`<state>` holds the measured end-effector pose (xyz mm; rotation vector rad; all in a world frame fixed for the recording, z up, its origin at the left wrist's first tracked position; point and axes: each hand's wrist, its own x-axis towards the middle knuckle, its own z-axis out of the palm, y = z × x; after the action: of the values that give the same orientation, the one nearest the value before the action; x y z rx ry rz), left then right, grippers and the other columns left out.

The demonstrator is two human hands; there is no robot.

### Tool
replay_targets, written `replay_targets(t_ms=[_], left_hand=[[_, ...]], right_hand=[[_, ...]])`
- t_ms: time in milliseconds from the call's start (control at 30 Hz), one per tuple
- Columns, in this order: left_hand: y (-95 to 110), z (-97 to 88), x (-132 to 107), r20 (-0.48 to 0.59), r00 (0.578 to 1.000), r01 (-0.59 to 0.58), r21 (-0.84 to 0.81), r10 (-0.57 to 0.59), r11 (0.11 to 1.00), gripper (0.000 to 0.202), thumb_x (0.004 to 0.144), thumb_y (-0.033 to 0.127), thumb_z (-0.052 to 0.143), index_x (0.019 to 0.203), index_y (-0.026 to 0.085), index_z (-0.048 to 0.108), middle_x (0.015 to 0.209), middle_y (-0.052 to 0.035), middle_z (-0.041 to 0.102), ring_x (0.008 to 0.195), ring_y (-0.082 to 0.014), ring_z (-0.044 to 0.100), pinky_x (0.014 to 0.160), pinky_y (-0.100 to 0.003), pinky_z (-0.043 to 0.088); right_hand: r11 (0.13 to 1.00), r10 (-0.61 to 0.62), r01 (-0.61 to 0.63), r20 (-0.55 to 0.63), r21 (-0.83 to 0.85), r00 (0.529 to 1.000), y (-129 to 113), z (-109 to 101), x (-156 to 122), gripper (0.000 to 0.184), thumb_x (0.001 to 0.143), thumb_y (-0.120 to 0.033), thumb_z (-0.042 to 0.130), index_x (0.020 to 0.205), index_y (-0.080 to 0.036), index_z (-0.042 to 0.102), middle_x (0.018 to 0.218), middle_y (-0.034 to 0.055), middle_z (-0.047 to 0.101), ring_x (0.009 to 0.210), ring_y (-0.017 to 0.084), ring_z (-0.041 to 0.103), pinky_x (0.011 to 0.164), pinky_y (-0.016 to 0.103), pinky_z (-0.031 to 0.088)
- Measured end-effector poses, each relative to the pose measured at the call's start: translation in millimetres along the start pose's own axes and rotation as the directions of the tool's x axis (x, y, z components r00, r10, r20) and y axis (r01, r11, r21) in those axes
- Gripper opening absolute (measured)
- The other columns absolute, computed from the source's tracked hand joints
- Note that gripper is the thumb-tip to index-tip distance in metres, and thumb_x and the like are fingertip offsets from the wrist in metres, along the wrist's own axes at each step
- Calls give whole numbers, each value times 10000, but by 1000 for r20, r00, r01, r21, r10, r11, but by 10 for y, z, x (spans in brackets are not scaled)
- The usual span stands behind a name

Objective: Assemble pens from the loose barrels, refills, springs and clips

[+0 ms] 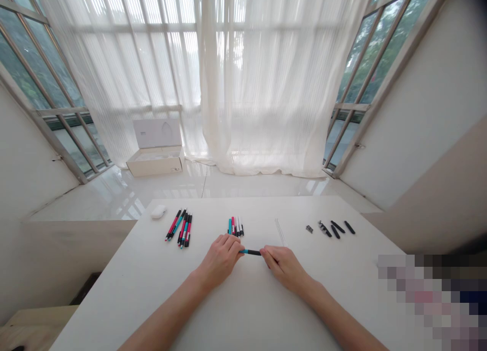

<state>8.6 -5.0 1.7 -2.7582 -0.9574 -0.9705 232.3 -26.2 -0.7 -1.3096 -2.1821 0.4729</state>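
Between my hands, low over the white table, a pen (252,252) with a teal barrel and a black grip lies crosswise. My left hand (223,254) is closed on its teal end. At the black end, my right hand (283,265) pinches the grip, hiding the tip. Just beyond my left hand are several pen barrels (235,226) in teal, pink and white. Thin refills (280,232) rest beyond my right hand. Farther right lie black grips (337,228) and a small heap of metal parts (309,229).
Several pink, teal and black pens (180,228) lie at the left of the table (243,315). A white earbud case (159,212) sits near the far left corner. On the ledge behind stands an open white box (155,166) before the curtains. Something pixelated covers the lower right.
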Motion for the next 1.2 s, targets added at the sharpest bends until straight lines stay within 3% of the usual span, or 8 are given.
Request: replay_targets(t_ms=[267, 433, 567, 667, 933, 1033, 1133, 1200], left_hand=[[34, -38, 13, 37, 999, -6, -84, 9, 996, 145, 957, 169, 370, 1029, 191, 494, 976, -77, 587, 842, -176, 595, 742, -318, 524], [-85, -75, -3, -60, 993, 90, -114, -98, 989, 226, 947, 135, 348, 1117, 198, 481, 1053, -92, 565, 939, -175, 590, 801, -318, 535], [-323, -114, -65, -214, 929, 312, 18, -301, 950, 317, 901, 62, 320, 1076, 207, 542, 1186, -113, 502, 1079, -213, 548, 799, -344, 549], [-513, -109, -152, -221, 886, 440, 131, -406, 888, 445, 792, -47, 296, 1071, 169, 567, 1275, -138, 468, 1197, -262, 473, 888, -436, 521], [-726, -40, -311, -162, 859, 512, 300, -486, 805, 509, 672, -101, 308, 1019, 133, 598, 1228, -144, 534, 1238, -284, 430, 976, -499, 440], [-648, -65, -250, -152, 892, 452, 302, -426, 839, 499, 728, -81, 335, 1100, 151, 572, 1279, -149, 504, 1256, -292, 410, 985, -505, 420], [-496, -83, -162, -28, 963, 267, 199, -267, 943, 421, 840, 18, 372, 1203, 177, 514, 1309, -118, 494, 1252, -253, 417, 993, -458, 433], [-385, -86, -115, 68, 983, 163, 130, -173, 978, 366, 904, 119, 395, 1252, 199, 476, 1307, -95, 505, 1248, -238, 422, 990, -438, 439]], right_hand=[[996, 35, -32, -37, 79, 999, 27, -33, 16, 445, 971, -423, 273, 590, -207, 352, 546, -37, 436, 509, 106, 390, 534, 238, 298], [993, 81, -67, -131, 102, 988, 91, -93, 21, 458, 975, -429, 248, 613, -208, 422, 551, -20, 492, 528, 117, 445, 552, 239, 342], [994, 111, -110, -182, 17, 977, 134, -126, 27, 437, 963, -427, 282, 605, -210, 403, 546, -25, 473, 510, 112, 411, 544, 240, 333], [990, 116, -128, -197, -51, 974, 161, -133, 30, 435, 955, -435, 298, 593, -209, 382, 533, -30, 450, 493, 107, 371, 522, 240, 306], [978, 94, -128, -198, -167, 976, 210, -168, 31, 432, 945, -428, 318, 580, -208, 389, 510, -36, 439, 475, 107, 352, 508, 245, 265], [961, 150, -190, -198, -203, 969, 234, -208, 36, 403, 936, -423, 339, 620, -209, 466, 553, -21, 520, 504, 121, 430, 525, 246, 286], [931, 255, -292, -181, -221, 950, 279, -248, 43, 293, 923, -386, 377, 797, -218, 581, 672, 0, 627, 599, 146, 543, 551, 246, 320], [898, 338, -375, -182, -232, 923, 318, -272, 47, 250, 913, -354, 399, 946, -219, 606, 734, 16, 663, 671, 164, 587, 573, 250, 339]])
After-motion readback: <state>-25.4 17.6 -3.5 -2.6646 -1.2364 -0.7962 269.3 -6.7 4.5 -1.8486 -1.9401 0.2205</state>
